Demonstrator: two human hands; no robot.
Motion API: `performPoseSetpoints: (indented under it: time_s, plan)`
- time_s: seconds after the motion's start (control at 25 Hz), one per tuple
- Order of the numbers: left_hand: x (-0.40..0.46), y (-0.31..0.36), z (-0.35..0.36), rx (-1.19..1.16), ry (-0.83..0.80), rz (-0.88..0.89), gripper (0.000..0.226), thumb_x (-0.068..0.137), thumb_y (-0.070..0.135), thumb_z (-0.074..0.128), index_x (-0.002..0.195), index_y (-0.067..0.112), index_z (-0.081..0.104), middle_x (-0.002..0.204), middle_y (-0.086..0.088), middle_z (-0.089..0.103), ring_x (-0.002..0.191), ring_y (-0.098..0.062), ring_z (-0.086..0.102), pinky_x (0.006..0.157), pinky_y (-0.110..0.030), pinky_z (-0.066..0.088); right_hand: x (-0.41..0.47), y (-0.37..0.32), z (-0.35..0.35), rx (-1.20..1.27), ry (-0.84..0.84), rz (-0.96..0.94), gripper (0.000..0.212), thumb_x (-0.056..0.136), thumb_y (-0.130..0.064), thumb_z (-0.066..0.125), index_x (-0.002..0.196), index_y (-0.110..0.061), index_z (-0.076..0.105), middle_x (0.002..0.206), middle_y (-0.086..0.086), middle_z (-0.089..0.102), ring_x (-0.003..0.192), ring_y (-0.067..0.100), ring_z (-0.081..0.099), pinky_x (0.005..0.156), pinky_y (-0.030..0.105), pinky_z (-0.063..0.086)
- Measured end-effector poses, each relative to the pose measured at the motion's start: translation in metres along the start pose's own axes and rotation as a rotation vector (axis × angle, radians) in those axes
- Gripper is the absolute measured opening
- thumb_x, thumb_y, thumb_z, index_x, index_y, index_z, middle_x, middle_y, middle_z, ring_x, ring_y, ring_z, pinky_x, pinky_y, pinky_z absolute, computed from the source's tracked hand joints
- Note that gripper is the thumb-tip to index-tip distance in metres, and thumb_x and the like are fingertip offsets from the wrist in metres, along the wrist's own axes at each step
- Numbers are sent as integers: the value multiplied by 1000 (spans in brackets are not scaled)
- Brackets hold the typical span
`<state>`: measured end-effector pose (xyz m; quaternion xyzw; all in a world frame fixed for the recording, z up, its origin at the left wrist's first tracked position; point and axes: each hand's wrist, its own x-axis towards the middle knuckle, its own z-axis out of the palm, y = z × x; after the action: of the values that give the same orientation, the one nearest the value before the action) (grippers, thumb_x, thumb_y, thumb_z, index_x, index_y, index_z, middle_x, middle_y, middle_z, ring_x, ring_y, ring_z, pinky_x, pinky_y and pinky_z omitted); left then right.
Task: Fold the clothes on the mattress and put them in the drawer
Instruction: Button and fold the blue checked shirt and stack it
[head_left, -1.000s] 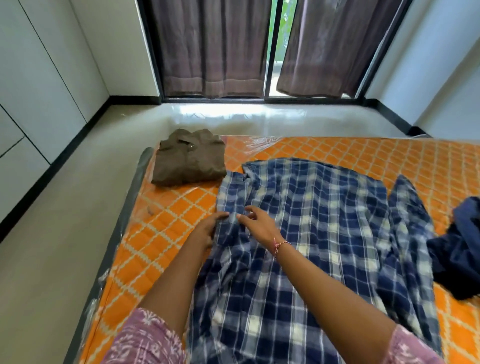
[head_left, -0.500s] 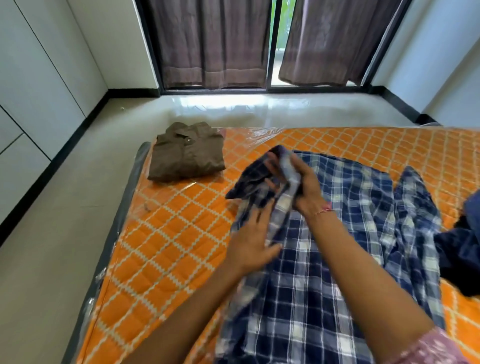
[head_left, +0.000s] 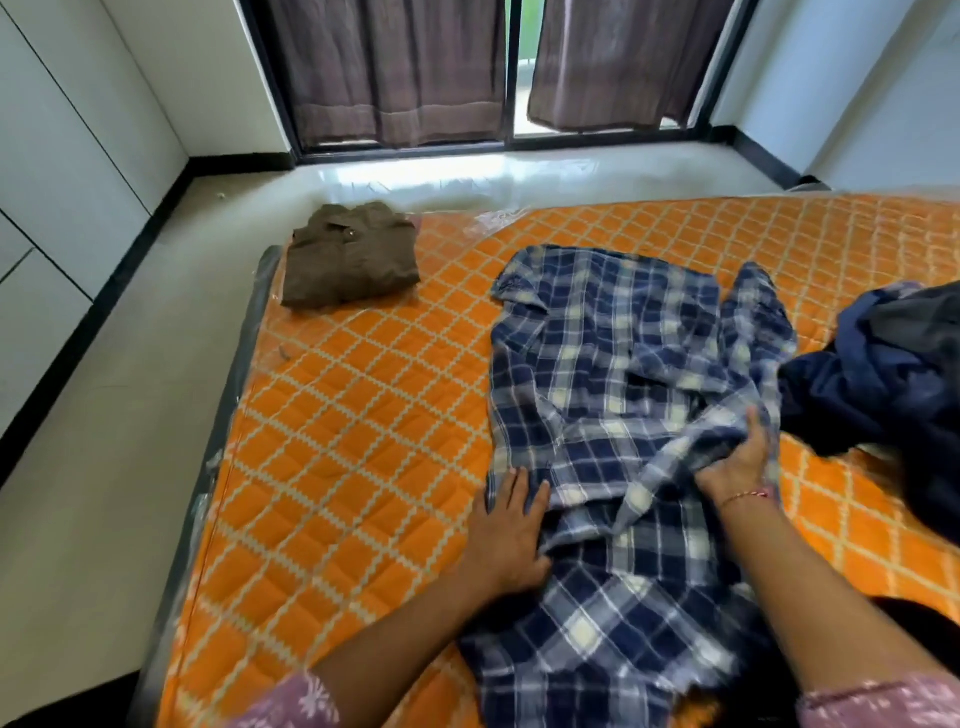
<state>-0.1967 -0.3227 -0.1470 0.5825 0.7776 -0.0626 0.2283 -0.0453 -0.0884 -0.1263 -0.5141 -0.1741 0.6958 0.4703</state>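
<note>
A blue and white checked shirt (head_left: 597, 364) lies spread on the orange quilted mattress (head_left: 363, 415), its left side folded over towards the middle. My left hand (head_left: 511, 525) lies flat with straight fingers on the shirt's left edge. My right hand (head_left: 740, 462) grips a bunched fold of the same shirt near its right side. A folded brown shirt (head_left: 348, 254) sits at the mattress's far left corner. A crumpled dark navy garment (head_left: 883, 374) lies at the right, touching the checked shirt.
The mattress lies on a pale floor (head_left: 104, 467), under a clear plastic cover. White cabinet fronts (head_left: 47, 156) line the left wall. Brown curtains (head_left: 395, 67) hang over a dark-framed glass door at the back.
My right hand carried the shirt's left sleeve from the far collar area across to the near right. My left hand moved down to the shirt's left edge. The camera view shifted left.
</note>
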Motion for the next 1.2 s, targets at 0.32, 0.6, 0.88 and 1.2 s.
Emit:
performPoseSetpoints:
  time_s: [0.32, 0.6, 0.88, 1.2]
  plan:
    - [-51, 11, 11, 82, 51, -178, 83, 96, 4, 46, 151, 20, -14, 156, -17, -22, 142, -39, 11, 92, -43, 43, -82, 69, 20, -538, 152, 111, 36, 95, -16, 52, 125, 3, 48, 115, 13, 57, 100, 31, 59, 78, 30, 48]
    - [-96, 16, 24, 198, 227, 25, 66, 88, -3, 58, 147, 11, 30, 142, -20, 28, 111, -36, 47, 65, -33, 40, -43, 40, -51, -134, 86, 72, 25, 79, -23, 63, 103, -14, 65, 103, 10, 65, 95, 31, 62, 71, 37, 57]
    - [-107, 21, 27, 258, -100, 98, 43, 97, 0, 40, 139, 1, 31, 104, -17, 56, 95, -35, 57, 65, -35, 35, -91, 44, -76, -1169, 280, -420, 57, 87, 3, 54, 138, -11, 32, 134, 22, 43, 113, 39, 49, 86, 46, 43]
    - [-40, 6, -26, -256, -588, -141, 27, 94, 31, 57, 99, 5, 62, 86, -11, 63, 74, -22, 62, 62, -30, 50, -85, 60, 4, -1894, -211, -778, 46, 93, -22, 55, 136, -13, 42, 150, 16, 28, 140, 31, 22, 113, 57, 18]
